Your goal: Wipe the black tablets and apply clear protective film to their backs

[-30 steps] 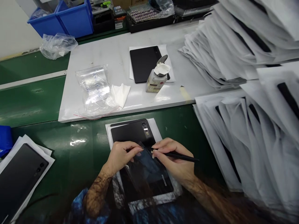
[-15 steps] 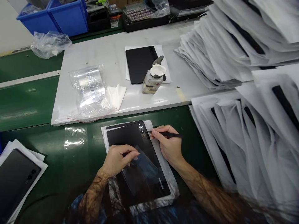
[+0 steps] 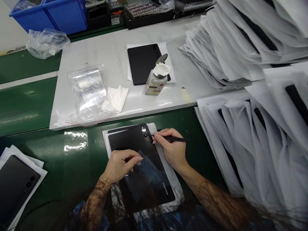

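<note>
A black tablet back panel [image 3: 127,138] lies on white wrapping in front of me, with camera rings at its upper right corner. My right hand [image 3: 172,147] pinches black tweezers [image 3: 176,138], whose thin tip reaches the camera area. Over the panel, my left hand [image 3: 124,163] is closed in a pinch on the corner of a clear plastic film [image 3: 150,170]. The film hangs across the panel's middle. Another dark edge shows beneath the panel at its upper left.
A metal can [image 3: 156,84] with white wadding at its mouth stands by another black tablet [image 3: 139,65]. Left of it lie a white cloth [image 3: 119,98] and a plastic bag [image 3: 88,93]. Wrapped items [image 3: 231,134] crowd the right. A dark tablet [image 3: 16,186] lies far left; blue bins [image 3: 64,16] stand behind.
The view has shifted slightly. Both hands keep nearly the same place over the panel, the tweezers' tip still at the camera area and the film still in the left hand.
</note>
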A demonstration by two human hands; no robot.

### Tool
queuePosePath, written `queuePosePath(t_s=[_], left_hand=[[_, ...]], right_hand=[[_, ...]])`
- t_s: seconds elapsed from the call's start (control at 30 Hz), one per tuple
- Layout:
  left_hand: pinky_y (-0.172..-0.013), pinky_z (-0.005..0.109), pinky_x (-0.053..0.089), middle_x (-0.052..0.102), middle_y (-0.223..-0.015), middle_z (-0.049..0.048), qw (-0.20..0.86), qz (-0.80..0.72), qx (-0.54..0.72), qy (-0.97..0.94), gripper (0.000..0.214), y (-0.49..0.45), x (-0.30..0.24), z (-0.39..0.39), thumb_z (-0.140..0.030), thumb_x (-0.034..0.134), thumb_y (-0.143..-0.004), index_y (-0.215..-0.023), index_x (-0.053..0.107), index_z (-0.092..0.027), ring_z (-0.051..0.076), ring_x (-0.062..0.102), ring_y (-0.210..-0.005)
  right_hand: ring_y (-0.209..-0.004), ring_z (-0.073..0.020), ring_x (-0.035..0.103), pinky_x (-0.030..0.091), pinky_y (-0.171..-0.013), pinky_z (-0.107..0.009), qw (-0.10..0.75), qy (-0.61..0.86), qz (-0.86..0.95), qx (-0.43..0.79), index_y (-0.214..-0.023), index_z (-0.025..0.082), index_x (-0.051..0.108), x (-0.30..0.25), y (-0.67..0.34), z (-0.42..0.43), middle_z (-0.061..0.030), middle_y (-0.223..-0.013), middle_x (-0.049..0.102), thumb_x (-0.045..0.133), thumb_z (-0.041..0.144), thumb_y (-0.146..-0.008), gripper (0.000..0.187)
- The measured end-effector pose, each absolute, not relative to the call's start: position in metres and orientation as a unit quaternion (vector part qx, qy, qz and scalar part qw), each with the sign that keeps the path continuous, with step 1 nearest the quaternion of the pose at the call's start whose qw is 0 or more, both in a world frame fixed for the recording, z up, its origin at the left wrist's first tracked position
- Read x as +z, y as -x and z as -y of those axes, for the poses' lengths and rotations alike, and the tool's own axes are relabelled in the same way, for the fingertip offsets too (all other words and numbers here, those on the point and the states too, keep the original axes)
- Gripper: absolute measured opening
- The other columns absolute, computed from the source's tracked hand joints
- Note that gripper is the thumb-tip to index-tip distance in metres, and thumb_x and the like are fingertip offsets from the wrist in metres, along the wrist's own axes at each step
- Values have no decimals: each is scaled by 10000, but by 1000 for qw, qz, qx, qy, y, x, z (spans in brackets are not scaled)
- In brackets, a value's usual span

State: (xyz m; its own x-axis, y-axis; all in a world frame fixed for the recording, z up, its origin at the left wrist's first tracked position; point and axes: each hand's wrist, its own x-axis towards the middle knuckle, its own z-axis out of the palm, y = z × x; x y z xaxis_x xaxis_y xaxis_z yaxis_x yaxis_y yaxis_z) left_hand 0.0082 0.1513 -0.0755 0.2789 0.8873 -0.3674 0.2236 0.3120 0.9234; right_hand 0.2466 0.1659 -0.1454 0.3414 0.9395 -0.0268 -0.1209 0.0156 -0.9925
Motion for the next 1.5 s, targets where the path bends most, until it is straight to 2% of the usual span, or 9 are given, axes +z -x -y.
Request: queuePosePath(t_s=[0.37, 0.47, 0.57, 0.7, 0.93, 1.17, 1.3, 1.4, 1.5], left_hand=[[-506, 284, 624, 980, -793, 89, 606, -539, 272, -519, 256, -6, -84, -147, -473, 918, -946, -851, 1021, -258, 196, 759, -507], [-506, 274, 606, 981, -798, 89, 605, -538, 273, -520, 259, -6, -87, -146, -477, 923, -952, -867, 1026, -255, 187, 752, -509], [-516, 291, 633, 982, -799, 87, 608, -535, 269, -522, 256, -5, -86, -146, -489, 933, -954, -873, 1031, -267, 201, 765, -516], [-556, 335, 690, 993, -810, 88, 610, -533, 263, -524, 258, -6, -83, -148, -501, 931, -956, -868, 1035, -281, 225, 782, -527], [-558, 335, 630, 990, -792, 88, 606, -536, 256, -528, 256, -8, -77, -151, -484, 901, -927, -826, 1018, -279, 221, 757, -529], [-559, 301, 561, 973, -796, 94, 627, -539, 248, -504, 254, -7, -73, -153, -487, 928, -895, -817, 995, -254, 184, 720, -527], [-556, 283, 555, 949, -767, 78, 659, -532, 256, -466, 267, -3, -77, -156, -489, 989, -868, -819, 963, -229, 159, 698, -503], [-468, 297, 517, 875, -654, 73, 697, -516, 259, -425, 493, 0, -76, -156, -662, 1072, -779, -723, 846, -228, 166, 625, -423], [-350, 296, 388, 633, -460, -11, 716, -513, 277, -385, 826, 2, -71, -143, -1036, 992, -655, -659, 636, -291, 150, 448, -326]], right_hand=[[-680, -219, 753, 682, -647, -406, 611, 546, 428, 381, -944, 317, 797, -153, -251, -166, -18, -939, 839, 990, 496, -1087, 300], [-790, -243, 777, 712, -762, -448, 603, 543, 466, 353, -1050, 330, 908, -150, -264, -168, -52, -1054, 865, 907, 469, -1141, 167], [-973, -320, 838, 738, -918, -525, 547, 532, 561, 323, -1111, 344, 1011, -148, -280, -170, -95, -1128, 898, 934, 401, -1082, 100], [-938, -339, 813, 713, -855, -526, 428, 501, 709, 253, -1198, 389, 1038, -155, -294, -173, -88, -1042, 895, 859, 405, -1109, 201], [-921, -273, 734, 612, -839, -444, 361, 473, 785, 171, -1313, 403, 1017, -166, -291, -180, -58, -988, 824, 664, 244, -1210, 401], [-915, -249, 678, 477, -853, -424, 373, 508, 756, 178, -1295, 485, 1026, -157, -281, -180, -56, -1018, 790, 797, 158, -1169, 419], [-988, -298, 734, 525, -844, -455, 395, 550, 721, 149, -1247, 409, 1028, -152, -286, -179, -99, -1048, 846, 707, 192, -1177, 394], [-1061, -331, 774, 624, -906, -493, 421, 537, 717, 143, -1189, 385, 1006, -146, -274, -190, -104, -1107, 861, 709, 244, -1187, 328], [-1104, -341, 804, 677, -993, -517, 445, 509, 723, 139, -1181, 382, 990, -137, -249, -208, -105, -1156, 868, 714, 286, -1202, 293]])
